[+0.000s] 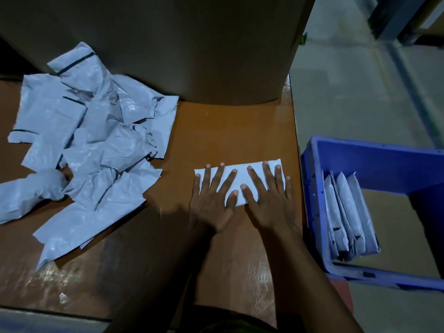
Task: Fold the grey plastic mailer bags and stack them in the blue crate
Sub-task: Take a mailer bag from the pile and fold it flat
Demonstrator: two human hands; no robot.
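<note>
A folded grey mailer bag (240, 173) lies flat on the brown table (228, 135), near its right edge. My left hand (212, 195) and my right hand (269, 195) both press down on it side by side, fingers straight and spread. A loose pile of unfolded, crumpled grey mailer bags (89, 140) covers the left part of the table. The blue crate (360, 150) stands to the right of the table, lower down, with several folded mailer bags (348, 217) standing on edge against its left wall.
A large brown cardboard box (180, 44) stands at the back of the table, just behind the work spot. Grey floor (348, 80) lies beyond the table's right edge. A dark metal frame (396, 20) is at the top right.
</note>
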